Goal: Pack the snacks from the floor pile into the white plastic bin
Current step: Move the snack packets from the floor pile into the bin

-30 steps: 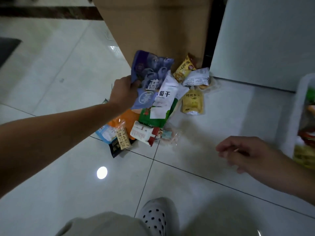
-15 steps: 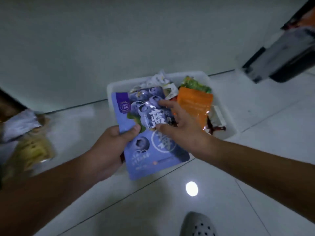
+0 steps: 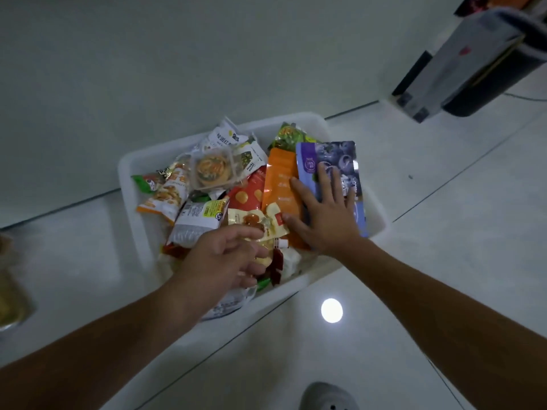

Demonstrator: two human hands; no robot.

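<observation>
The white plastic bin (image 3: 313,119) stands on the tiled floor against a pale wall, full of several snack packets. A purple blueberry pouch (image 3: 334,156) lies along its right side, next to an orange pouch (image 3: 279,179). My right hand (image 3: 325,216) rests flat on the blueberry pouch with fingers spread, pressing it down. My left hand (image 3: 228,261) hovers over the bin's near edge, fingers loosely curled, holding nothing, just above a yellow candy packet (image 3: 257,224). A clear-wrapped round pastry (image 3: 211,170) and a white packet (image 3: 198,220) lie in the bin's left half.
A yellow packet from the floor pile (image 3: 11,294) shows blurred at the far left edge. A dark and grey object (image 3: 479,60) stands at the upper right. My grey shoe (image 3: 328,396) is at the bottom edge. A ceiling light reflects on the tiles (image 3: 332,310).
Both hands carried the blueberry pouch from the floor pile to the bin. It now lies in the bin's right side; the left hand has let go and the right hand lies flat on it.
</observation>
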